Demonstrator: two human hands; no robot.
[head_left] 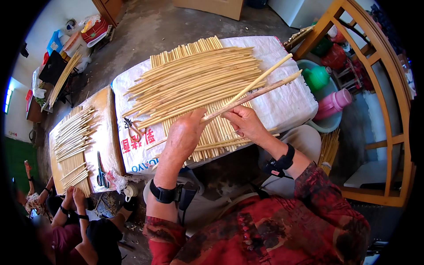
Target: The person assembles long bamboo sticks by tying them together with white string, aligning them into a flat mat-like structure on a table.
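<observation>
A long, brownish stalk [265,91] slants up to the right in front of me, held by both hands. Near its lower end, my left hand [184,132] is closed around it. My right hand [245,123] closes on it a little farther along, fingers curled. A paler stalk [263,79] crosses just beside it, and whether a hand grips that one too I cannot tell. Beneath lies a row of long, yellowish stalks [194,79], laid over a layer of shorter stalks [216,128] running crosswise. Both layers rest on a table covered with white woven sacking [291,99].
Scissors with brown handles [134,128] lie left of the stalks. A lower table [106,145] at left bears more stalks and dark-handled scissors [101,170]; another person's hands [75,196] are at its edge. Right are a basin [329,119] and a wooden frame [375,75].
</observation>
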